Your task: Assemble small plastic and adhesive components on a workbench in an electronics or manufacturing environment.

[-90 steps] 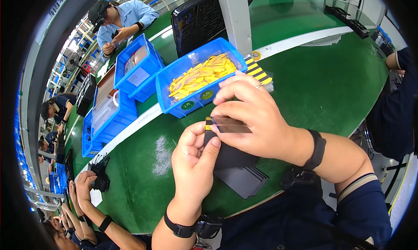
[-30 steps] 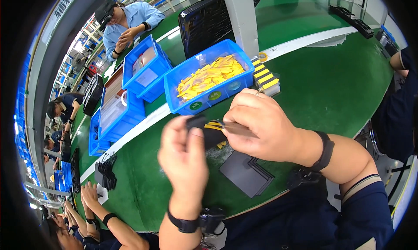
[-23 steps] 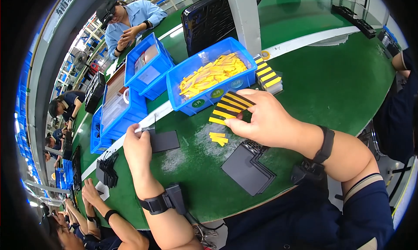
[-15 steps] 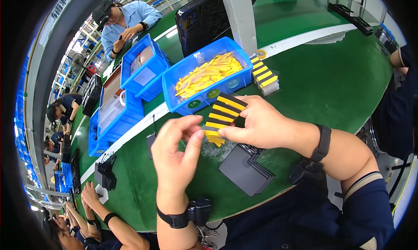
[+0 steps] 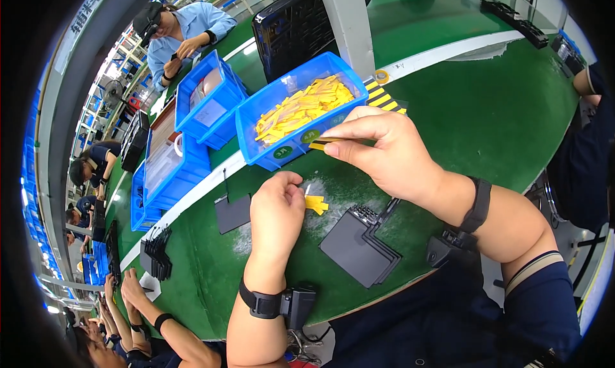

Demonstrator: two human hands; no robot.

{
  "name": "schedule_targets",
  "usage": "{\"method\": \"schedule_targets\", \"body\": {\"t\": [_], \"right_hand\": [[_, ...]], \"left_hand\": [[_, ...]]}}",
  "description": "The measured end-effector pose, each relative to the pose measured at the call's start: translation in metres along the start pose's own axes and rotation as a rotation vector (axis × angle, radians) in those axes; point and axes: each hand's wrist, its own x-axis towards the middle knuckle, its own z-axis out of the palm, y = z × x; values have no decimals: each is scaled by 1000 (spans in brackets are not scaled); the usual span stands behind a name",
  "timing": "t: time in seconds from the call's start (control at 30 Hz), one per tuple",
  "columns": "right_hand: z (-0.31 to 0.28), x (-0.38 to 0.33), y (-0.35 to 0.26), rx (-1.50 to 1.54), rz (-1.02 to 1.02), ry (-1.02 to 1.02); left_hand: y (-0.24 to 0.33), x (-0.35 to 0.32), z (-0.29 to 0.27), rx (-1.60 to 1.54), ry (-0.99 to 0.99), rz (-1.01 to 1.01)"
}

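My right hand, raised in front of the blue bin, pinches a black-and-yellow striped sheet seen nearly edge-on. Lower down, my left hand has its fingers curled together; whatever they hold is hidden or too small to name. A small thin pale sliver shows by its fingertips. Right beside them, a few yellow strips lie on the green table. A flat dark grey panel with a thin lead lies left of that hand, partly behind it. A stack of similar dark panels with black leads rests below my right hand.
The blue bin holds many yellow strips. More striped sheets lie behind my right hand, near a yellow tape roll. Other blue bins stand left. A grey post rises behind. Co-workers sit along the left side.
My right hand has moved up and away with the striped sheet, now turned edge-on. My left hand has drawn apart from it and curled its fingers, uncovering the panel at its left.
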Motion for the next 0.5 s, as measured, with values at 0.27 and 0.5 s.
{"method": "schedule_targets", "body": {"t": [0.27, 0.5], "right_hand": [[2, -2, 11, -196, -300, 39], [3, -7, 2, -272, -425, 25]], "left_hand": [[75, -45, -10, 355, -196, 377], [62, -37, -9, 143, -98, 318]]}}
